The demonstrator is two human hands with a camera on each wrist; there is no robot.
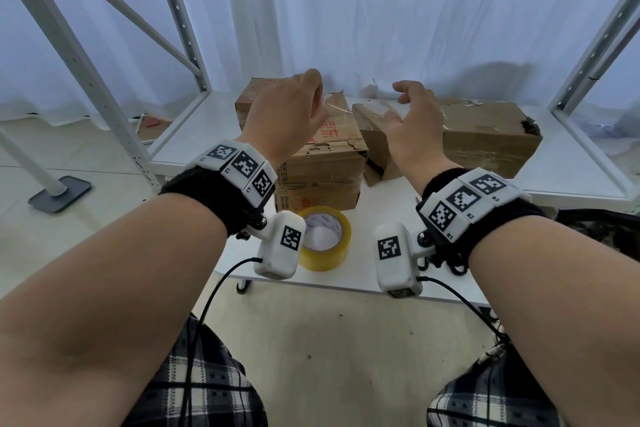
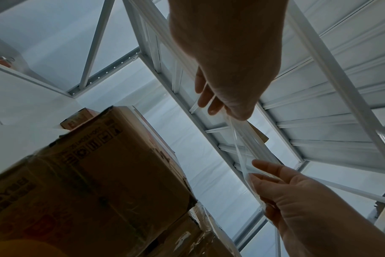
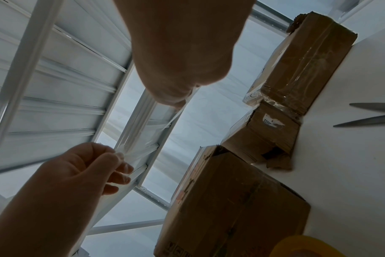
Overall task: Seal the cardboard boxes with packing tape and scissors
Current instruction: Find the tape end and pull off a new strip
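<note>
head: left hand (image 1: 291, 114) and right hand (image 1: 412, 121) raised above cardboard boxes (image 1: 325, 149) on white table (image 1: 519, 180); tape roll (image 1: 323, 237) at near edge | left wrist: left fingers (image 2: 209, 99) pinch clear tape strip (image 2: 242, 153) | right wrist: right fingertips pinch strip's other end; scissors (image 3: 371, 114) lie blades apart on table

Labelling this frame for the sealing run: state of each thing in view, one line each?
Tape strip: cut free, stretched between both hands above the boxes.
Left hand: pinches one end of the strip.
Right hand: holds the other end.
Tape roll: lying flat on the table, untouched.
Scissors: blades open, lying on the table.
Stacked boxes: closed, taped.
Right box: closed, corner torn.
</note>
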